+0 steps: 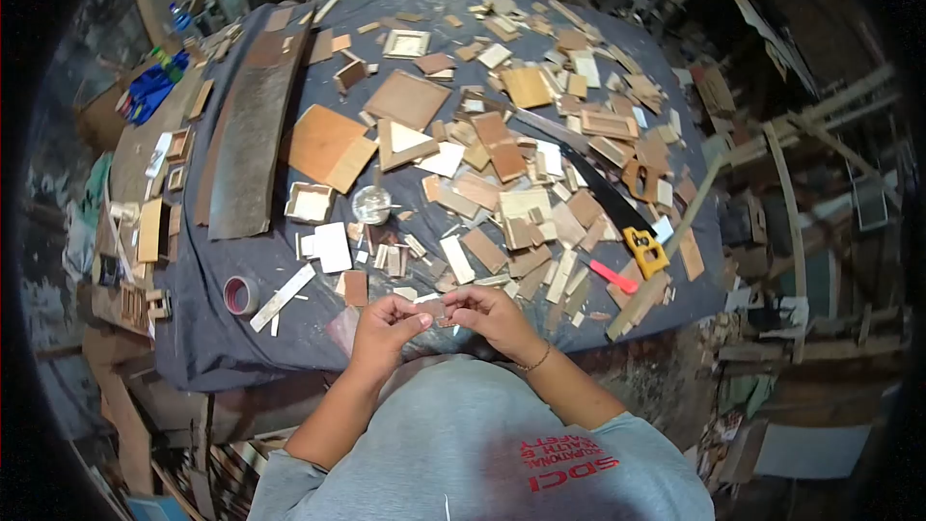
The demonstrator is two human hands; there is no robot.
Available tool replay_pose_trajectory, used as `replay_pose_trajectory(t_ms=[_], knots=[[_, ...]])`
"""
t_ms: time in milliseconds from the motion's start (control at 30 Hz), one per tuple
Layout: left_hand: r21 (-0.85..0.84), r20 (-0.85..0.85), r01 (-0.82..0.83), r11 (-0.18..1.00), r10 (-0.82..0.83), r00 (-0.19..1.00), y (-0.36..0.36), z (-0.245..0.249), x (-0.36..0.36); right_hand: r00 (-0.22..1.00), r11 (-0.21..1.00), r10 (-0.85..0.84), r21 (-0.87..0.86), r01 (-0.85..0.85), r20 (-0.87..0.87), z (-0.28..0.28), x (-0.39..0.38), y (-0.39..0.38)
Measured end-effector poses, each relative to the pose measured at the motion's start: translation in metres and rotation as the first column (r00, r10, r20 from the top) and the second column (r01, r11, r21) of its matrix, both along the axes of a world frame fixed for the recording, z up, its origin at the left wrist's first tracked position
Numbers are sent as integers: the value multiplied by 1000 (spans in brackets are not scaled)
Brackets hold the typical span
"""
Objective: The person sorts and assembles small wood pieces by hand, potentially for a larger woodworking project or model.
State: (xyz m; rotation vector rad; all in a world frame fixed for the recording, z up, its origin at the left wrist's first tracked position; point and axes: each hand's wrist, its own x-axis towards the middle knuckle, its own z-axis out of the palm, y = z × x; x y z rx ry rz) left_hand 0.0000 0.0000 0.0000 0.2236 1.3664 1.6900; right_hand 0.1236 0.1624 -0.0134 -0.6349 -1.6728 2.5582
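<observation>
- At the far left, we see small frames (177, 145) whose sides are already joined, lying beside the counter (198, 338), which a dark cloth covers.
- Next comes our tape roll (240, 295), lying near the front edge; we can make out no brand on it.
- Behind it lies a long grey board (253, 150).
- The small box (311, 202) has its walls up and joined, so we judge that piece of work well advanced.
- Just beside it stands a round tub (371, 205) with a stick across it; we can read no label.
- Our left hand (391, 323) has its grip pinching one end of a small brown piece (436, 310), near the front edge, close to our shirt.
- Our right hand (492, 318) has its grip pinching the other end; we cannot tell whether the piece is joined to anything.
- Across the middle, many wood pieces (498, 148) lie loose and unjoined, so much appears left undone.
- On our shirt (569, 473), red print reads "SDCI" and, seemingly, "Occupational Health & Safety".
- At the right lie a yellow-handled saw (598, 188) and a red tool (614, 277), both out of hand.
</observation>
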Motion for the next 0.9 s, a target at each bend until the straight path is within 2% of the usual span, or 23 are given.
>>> replay_pose_trajectory(t_ms=[67, 100, 167, 333, 400, 433, 500, 533, 567, 633, 700, 733, 833, 900], knots=[[-69, -21, 25, 997, -26, 999, -5, 2, -10, 997, 996, -61, 59, 65, -56, -1, -10, -15], [-22, 14, 45, 999, -44, 999, 35, -6, 33, 997, 991, -78, 106, 80, -23, 3, 33, 21], [-16, 63, 30, 999, -29, 998, 43, -5, 38, 997, 995, -72, 67, 74, -35, 3, 32, 24], [-20, 44, 39, 999, -38, 998, 75, -9, 49, 987, 988, -154, -17, 154, -53, 0, 42, 42], [-76, 38, 60, 995, -57, 998, 93, -14, 52, 980, 978, -198, 67, 197, 2, -11, 47, 56], [-122, 30, 85, 989, -82, 996, 102, -18, 54, 982, 980, -190, 56, 189, 9, -12, 49, 65], [-184, 19, 110, 977, -109, 994, 122, -30, 55, 948, 944, -305, -102, 314, 93, -14, 49, 88], [-201, 29, 66, 977, -61, 998, 134, -37, 55, 919, 925, -374, -19, 379, 124, -29, 48, 99], [-218, 38, 22, 976, -14, 999, 145, -46, 54, 921, 927, -366, -30, 373, 131, -43, 49, 112], [-237, 23, 20, 971, -15, 1000, 166, -79, 48, 879, 895, -445, 59, 441, 172, -59, 45, 139], [-303, 101, -23, 953, 57, 993, 186, -108, 43, 884, 903, -428, 63, 424, 187, -76, 44, 164], [-333, 175, 28, 943, 33, 984, 194, -116, 40, 886, 907, -421, 75, 415, 195, -84, 44, 174], [-344, 263, 40, 938, 56, 963, 218, -130, 39, 928, 944, -328, 90, 317, 178, -99, 40, 200], [-345, 235, -3, 938, 90, 968, 228, -128, 44, 941, 957, -291, 66, 284, 174, -97, 37, 212]])
